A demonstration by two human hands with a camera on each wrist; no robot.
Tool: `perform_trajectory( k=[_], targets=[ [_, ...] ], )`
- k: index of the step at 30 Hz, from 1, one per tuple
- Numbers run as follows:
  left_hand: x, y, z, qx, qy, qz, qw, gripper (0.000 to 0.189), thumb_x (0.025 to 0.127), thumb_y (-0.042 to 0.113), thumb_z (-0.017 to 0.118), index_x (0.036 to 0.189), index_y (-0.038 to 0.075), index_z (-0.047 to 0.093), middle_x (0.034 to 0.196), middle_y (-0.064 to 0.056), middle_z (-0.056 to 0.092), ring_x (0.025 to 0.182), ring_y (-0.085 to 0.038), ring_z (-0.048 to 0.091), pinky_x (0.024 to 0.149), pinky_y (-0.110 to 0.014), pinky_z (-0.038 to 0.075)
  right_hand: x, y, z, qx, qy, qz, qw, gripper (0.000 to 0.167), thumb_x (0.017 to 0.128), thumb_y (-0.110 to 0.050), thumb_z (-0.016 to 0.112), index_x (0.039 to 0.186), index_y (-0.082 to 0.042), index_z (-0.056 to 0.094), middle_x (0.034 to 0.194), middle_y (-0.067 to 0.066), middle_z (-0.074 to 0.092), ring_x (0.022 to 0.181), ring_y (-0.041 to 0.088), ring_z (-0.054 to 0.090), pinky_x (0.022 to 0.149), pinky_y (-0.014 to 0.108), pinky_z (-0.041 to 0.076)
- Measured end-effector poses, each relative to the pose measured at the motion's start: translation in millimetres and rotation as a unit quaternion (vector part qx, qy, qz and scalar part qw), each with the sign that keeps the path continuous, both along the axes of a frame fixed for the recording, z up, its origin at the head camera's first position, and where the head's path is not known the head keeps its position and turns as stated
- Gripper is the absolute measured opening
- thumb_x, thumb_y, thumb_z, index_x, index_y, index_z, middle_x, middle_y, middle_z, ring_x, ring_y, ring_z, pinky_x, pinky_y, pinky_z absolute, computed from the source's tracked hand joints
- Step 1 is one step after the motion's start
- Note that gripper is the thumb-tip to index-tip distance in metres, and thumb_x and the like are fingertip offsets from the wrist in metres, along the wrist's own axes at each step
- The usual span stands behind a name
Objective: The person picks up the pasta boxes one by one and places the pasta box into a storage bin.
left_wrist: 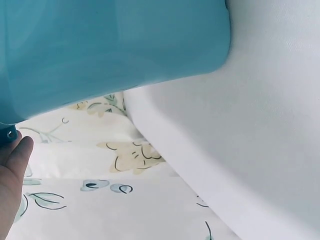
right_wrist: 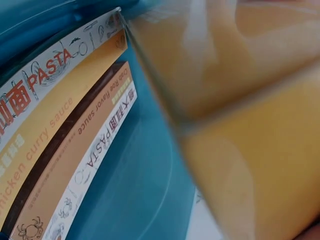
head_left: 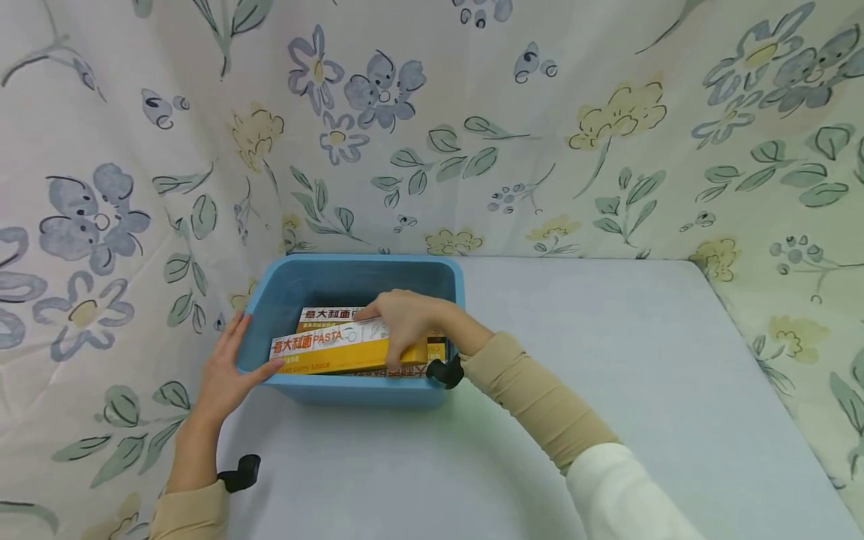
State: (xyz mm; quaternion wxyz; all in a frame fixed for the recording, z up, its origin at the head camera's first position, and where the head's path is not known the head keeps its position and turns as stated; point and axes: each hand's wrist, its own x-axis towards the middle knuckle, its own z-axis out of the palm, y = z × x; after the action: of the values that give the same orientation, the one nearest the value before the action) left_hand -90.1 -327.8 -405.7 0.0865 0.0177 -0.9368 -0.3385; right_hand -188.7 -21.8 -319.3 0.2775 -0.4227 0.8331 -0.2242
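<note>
A blue plastic bin (head_left: 364,391) stands on the table with several pasta boxes in it. My right hand (head_left: 405,322) reaches inside and grips a yellow-and-white pasta box (head_left: 317,356) from above, thumb on the near side. That box lies slantwise over the others; its yellow side (right_wrist: 250,165) fills much of the right wrist view, blurred. Beneath it show a chicken curry pasta box (right_wrist: 45,105) and a crab roe pasta box (right_wrist: 85,145). At the bin's near left corner my left hand (head_left: 226,375) holds the rim, thumb over the edge and fingers along the outer side.
The bin sits at the far left of a white table (head_left: 607,360), near the table's left edge. A flowered curtain (head_left: 432,150) hangs behind the table and along both sides.
</note>
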Motion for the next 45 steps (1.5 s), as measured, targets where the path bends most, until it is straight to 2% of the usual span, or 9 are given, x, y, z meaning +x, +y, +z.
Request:
perform_trajectory(
  k=[10, 17, 22, 27, 32, 37, 40, 43, 45],
  targets=[
    [-0.6, -1.2, 1.8, 0.005, 0.002, -0.002, 1.0, 0.097, 0.082, 0.038, 0.074, 0.155, 0.006, 0.019, 0.161, -0.019, 0.011, 0.14, -0.052, 0.016, 0.098, -0.076, 0.024, -2.9, -3, -0.6, 0.032, -0.022, -0.012, 0.9992, 0.092, 0.066, -0.021, 0.086, 0.147, -0.013, 0.044, 0.127, 0.006, 0.056, 0.095, 0.019, 0.053, 0.068, 0.022, 0.052],
    [-0.4, -1.6, 1.2, 0.006, -0.004, 0.003, 1.0, 0.098, 0.081, 0.036, 0.074, 0.156, 0.008, 0.018, 0.161, -0.018, 0.01, 0.141, -0.051, 0.016, 0.097, -0.077, 0.026, -5.6, -2, -6.0, 0.086, -0.039, -0.009, 0.9955, 0.099, 0.069, -0.023, 0.086, 0.153, -0.014, 0.034, 0.138, 0.007, 0.048, 0.107, 0.02, 0.047, 0.08, 0.023, 0.049],
    [0.3, -1.1, -0.6, 0.01, 0.002, 0.001, 1.0, 0.096, 0.081, 0.034, 0.074, 0.155, 0.007, 0.018, 0.161, -0.018, 0.012, 0.14, -0.051, 0.017, 0.097, -0.076, 0.025, -4.0, -1, -5.7, 0.121, -0.058, -0.001, 0.9909, 0.095, 0.073, -0.023, 0.086, 0.152, -0.011, 0.034, 0.147, 0.006, 0.043, 0.121, 0.02, 0.046, 0.099, 0.032, 0.044],
    [0.7, -0.7, -0.5, 0.008, 0.006, 0.004, 0.9999, 0.096, 0.081, 0.033, 0.074, 0.155, 0.006, 0.019, 0.161, -0.019, 0.012, 0.14, -0.052, 0.018, 0.098, -0.076, 0.025, -4.2, 2, -1.7, 0.12, -0.081, 0.023, 0.9892, 0.091, 0.078, -0.021, 0.082, 0.152, -0.007, 0.031, 0.156, 0.006, 0.034, 0.141, 0.022, 0.034, 0.109, 0.036, 0.038],
    [0.9, -0.6, 0.6, 0.004, 0.002, 0.008, 1.0, 0.096, 0.081, 0.034, 0.073, 0.155, 0.007, 0.019, 0.161, -0.019, 0.012, 0.14, -0.052, 0.017, 0.098, -0.076, 0.024, -4.4, 5, -0.3, 0.112, -0.086, 0.023, 0.9898, 0.091, 0.079, -0.022, 0.081, 0.153, -0.008, 0.029, 0.156, 0.006, 0.032, 0.141, 0.021, 0.032, 0.11, 0.035, 0.036],
    [0.3, -0.5, -0.4, 0.003, 0.002, 0.009, 1.0, 0.096, 0.081, 0.033, 0.073, 0.155, 0.007, 0.019, 0.161, -0.018, 0.012, 0.14, -0.052, 0.018, 0.097, -0.076, 0.025, -3.6, 6, -1.9, 0.102, -0.069, 0.013, 0.9923, 0.088, 0.08, -0.027, 0.079, 0.152, -0.008, 0.032, 0.154, 0.006, 0.037, 0.138, 0.021, 0.037, 0.11, 0.036, 0.036],
    [0.0, -0.7, -2.0, 0.0, 0.004, 0.007, 1.0, 0.096, 0.081, 0.033, 0.074, 0.155, 0.007, 0.019, 0.161, -0.019, 0.013, 0.14, -0.051, 0.018, 0.097, -0.076, 0.026, -3.0, 8, -4.4, 0.084, -0.032, 0.004, 0.9959, 0.085, 0.081, -0.033, 0.078, 0.151, -0.009, 0.036, 0.151, 0.007, 0.041, 0.132, 0.021, 0.044, 0.107, 0.035, 0.04],
    [-0.2, -0.7, -3.0, 0.0, 0.006, 0.005, 1.0, 0.096, 0.081, 0.033, 0.073, 0.155, 0.007, 0.019, 0.16, -0.019, 0.013, 0.14, -0.051, 0.018, 0.097, -0.076, 0.026, -1.9, 13, -5.6, 0.064, 0.017, -0.005, 0.9978, 0.085, 0.081, -0.04, 0.078, 0.15, -0.01, 0.038, 0.139, 0.008, 0.055, 0.109, 0.015, 0.054, 0.096, 0.028, 0.047],
    [-0.4, -0.8, -3.2, 0.0, 0.008, 0.004, 1.0, 0.096, 0.08, 0.032, 0.074, 0.155, 0.006, 0.02, 0.16, -0.02, 0.014, 0.14, -0.052, 0.019, 0.097, -0.076, 0.026, -0.8, 18, -4.9, 0.053, 0.037, -0.013, 0.9978, 0.087, 0.081, -0.043, 0.077, 0.151, -0.011, 0.036, 0.113, 0.013, 0.067, 0.082, 0.014, 0.052, 0.08, 0.024, 0.047]
  ],
)
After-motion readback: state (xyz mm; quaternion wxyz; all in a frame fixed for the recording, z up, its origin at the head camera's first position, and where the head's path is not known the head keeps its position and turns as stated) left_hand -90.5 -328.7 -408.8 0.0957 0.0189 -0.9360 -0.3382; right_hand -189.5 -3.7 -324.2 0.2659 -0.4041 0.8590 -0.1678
